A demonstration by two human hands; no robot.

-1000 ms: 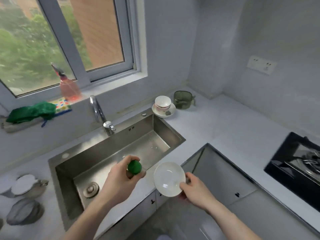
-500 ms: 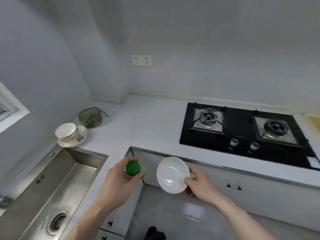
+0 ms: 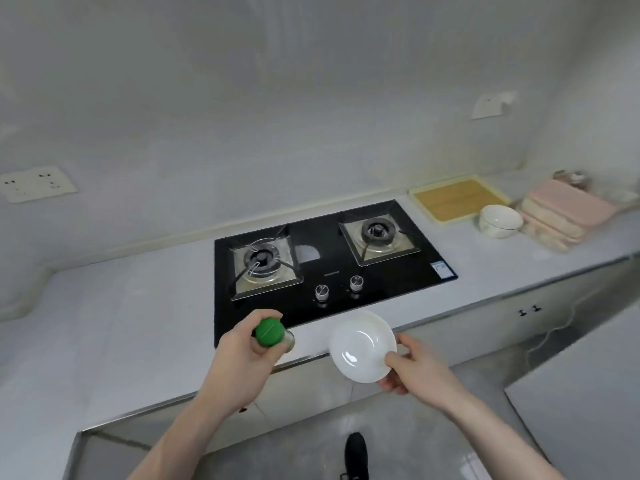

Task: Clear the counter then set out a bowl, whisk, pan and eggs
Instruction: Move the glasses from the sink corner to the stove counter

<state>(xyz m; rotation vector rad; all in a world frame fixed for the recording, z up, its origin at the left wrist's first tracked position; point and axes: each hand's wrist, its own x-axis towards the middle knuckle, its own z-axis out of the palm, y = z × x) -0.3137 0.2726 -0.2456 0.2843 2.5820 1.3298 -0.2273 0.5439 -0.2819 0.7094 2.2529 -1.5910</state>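
turned away from the sink and window by now; facing the stove [image 3: 332, 252] straight on, with the corner cups gone from view. left hand [image 3: 239, 362] wrapped around a small bottle [image 3: 272, 336] with a green cap, held upright above the front edge of the counter [image 3: 138, 323]. right hand [image 3: 417, 368] pinching the rim of a white dish [image 3: 362, 346], thumb on top, fingers under, tilted toward the camera and held just off the counter edge, beside the bottle but not touching it. same grips as a moment ago, same two things carried; only the direction of travel different.

reads as the clearing step, mid-carry: both things lifted off and on the way to somewhere along this stretch, perhaps toward the far right, where a white bowl [image 3: 500, 220] sits just beside a yellow tray [image 3: 457, 199] and a stack of pink cloths [image 3: 564, 216]. exact drop spot not tellable. no whisk, pan or eggs in sight, so setting out seemingly not yet begun, apart from that bowl maybe serving. both hands full, so nothing else liftable until one thing is put down.
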